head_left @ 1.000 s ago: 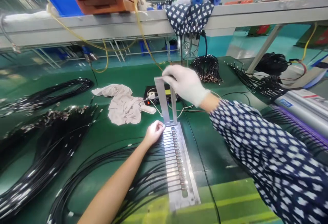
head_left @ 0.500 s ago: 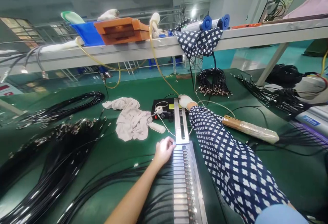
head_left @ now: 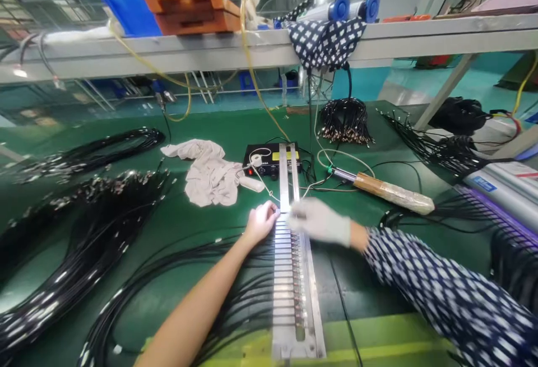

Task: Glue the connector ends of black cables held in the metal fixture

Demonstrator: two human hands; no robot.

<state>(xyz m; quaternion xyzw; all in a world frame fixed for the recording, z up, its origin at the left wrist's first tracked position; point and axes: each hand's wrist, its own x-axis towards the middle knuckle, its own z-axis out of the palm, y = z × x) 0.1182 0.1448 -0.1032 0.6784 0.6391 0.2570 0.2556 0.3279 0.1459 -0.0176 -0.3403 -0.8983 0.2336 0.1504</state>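
A long metal fixture (head_left: 282,294) runs away from me, with a row of narrow metal plates and black cables (head_left: 247,294) leading out to its left. Small connectors (head_left: 297,277) line the plates' right side. My left hand (head_left: 261,222), bare, pinches the fixture's left edge where the plates begin. My right hand (head_left: 321,221), in a white glove, is over the fixture opposite it; motion blurs its fingers, so what they hold is unclear. Beyond, the fixture's slotted arm (head_left: 284,179) reaches over a black control box (head_left: 264,157) with a red light.
A crumpled cloth (head_left: 212,179) lies left of the box. Black cable bundles (head_left: 88,221) cover the left side. To the right lie a soldering iron with a wrapped handle (head_left: 390,192) and another cable fixture (head_left: 496,193). A shelf (head_left: 202,56) with bins spans the back.
My right hand has come back toward me from the far end of the slotted arm to the plates. My left hand has stayed at the fixture's edge. The camera view has tilted downward.
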